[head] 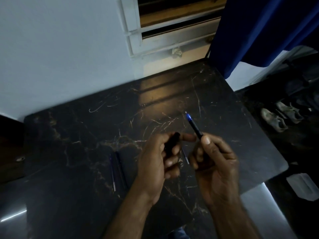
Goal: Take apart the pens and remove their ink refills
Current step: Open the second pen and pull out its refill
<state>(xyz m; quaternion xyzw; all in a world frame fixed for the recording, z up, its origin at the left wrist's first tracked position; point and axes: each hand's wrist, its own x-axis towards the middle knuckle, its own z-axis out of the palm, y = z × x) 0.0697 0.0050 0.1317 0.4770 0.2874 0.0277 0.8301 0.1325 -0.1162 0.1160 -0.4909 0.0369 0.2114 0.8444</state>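
Observation:
My right hand (213,163) grips a dark pen (194,125) by its lower end; the blue tip section and metal point aim up and away from me. My left hand (155,157) is closed around a short black pen piece (172,142), probably a cap or barrel part, held just left of the pen. Both hands hover above the black marble table (86,131). On the table left of my left wrist lie two thin blue pieces side by side (116,169), a refill and a barrel as far as I can tell. A thin pale refill (185,156) shows between my hands.
A white wall and a barred window (172,31) stand behind the table. A blue curtain (259,31) hangs at the right. Shoes (279,116) sit on the floor past the table's right edge, and a white packet (303,187) lies lower right.

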